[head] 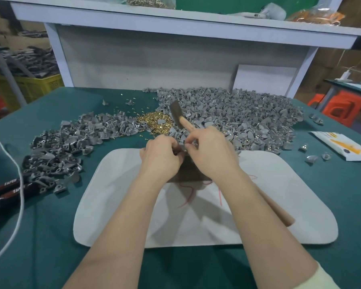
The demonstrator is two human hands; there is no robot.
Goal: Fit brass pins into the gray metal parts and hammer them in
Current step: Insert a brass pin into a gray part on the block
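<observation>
Head view: I see left hand [161, 156] gripping gray part [182, 148] mid-frame; right hand [212, 152] alongside, fingertips pinching it, hammer [178, 116] clasped.

A workshop: workbench [50, 236] heaped with gray metal parts [238, 115].

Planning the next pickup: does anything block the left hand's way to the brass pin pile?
Nothing visible: the brass pin pile lies just beyond the left hand, green cloth between; the hammer head is at its right edge.
</observation>
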